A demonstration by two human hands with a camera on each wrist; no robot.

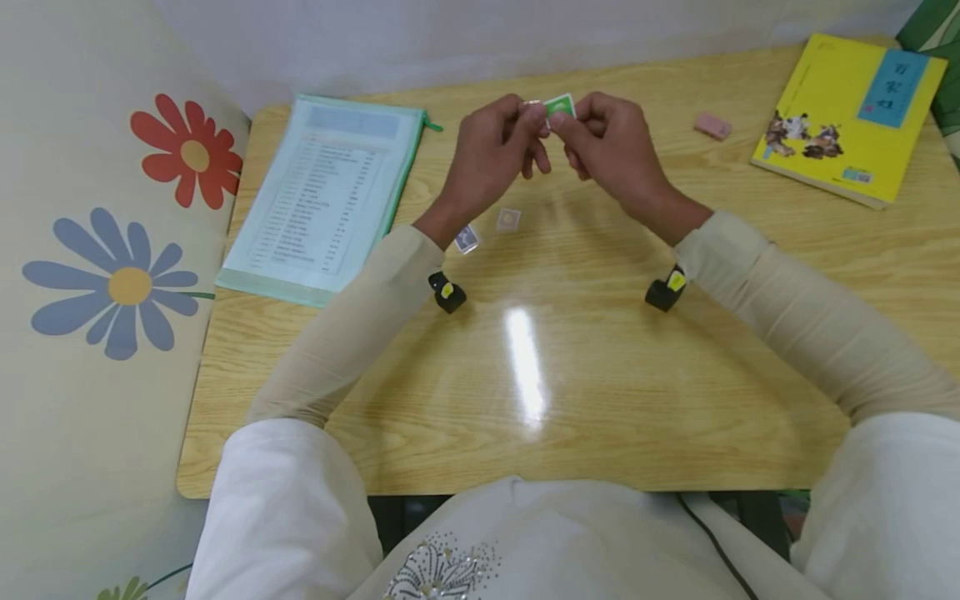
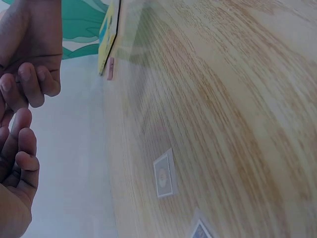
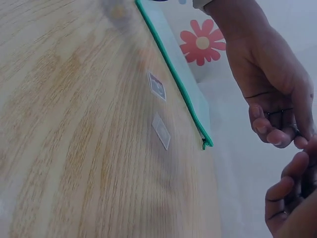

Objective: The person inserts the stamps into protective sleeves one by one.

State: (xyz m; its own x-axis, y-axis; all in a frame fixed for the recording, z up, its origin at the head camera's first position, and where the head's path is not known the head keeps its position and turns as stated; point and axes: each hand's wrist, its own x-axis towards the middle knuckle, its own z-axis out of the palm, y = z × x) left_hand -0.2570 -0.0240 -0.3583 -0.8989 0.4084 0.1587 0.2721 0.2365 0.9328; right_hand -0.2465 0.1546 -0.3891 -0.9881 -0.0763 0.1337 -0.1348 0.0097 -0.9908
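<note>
Both hands are raised close together over the back of the table in the head view. The right hand (image 1: 618, 146) pinches a small green stamp-like card (image 1: 559, 107) with a white border between thumb and fingers. Right beside it, the left hand (image 1: 495, 146) pinches a thin pale-edged piece (image 1: 532, 102), mostly hidden by the fingers; I cannot tell whether it joins the green card. Below the left hand lie a pale stamp-like card (image 1: 508, 220) with a clear margin and a dark purple one (image 1: 467, 240). Both wrist views show curled fingers, with the held pieces out of sight.
At the left lies a printed sheet in a green-edged zip folder (image 1: 322, 192). A pink eraser (image 1: 712, 126) and a yellow book (image 1: 847, 121) lie at the right. Behind the table (image 1: 585, 400) stands a wall; another with painted flowers (image 1: 129, 286) borders the left.
</note>
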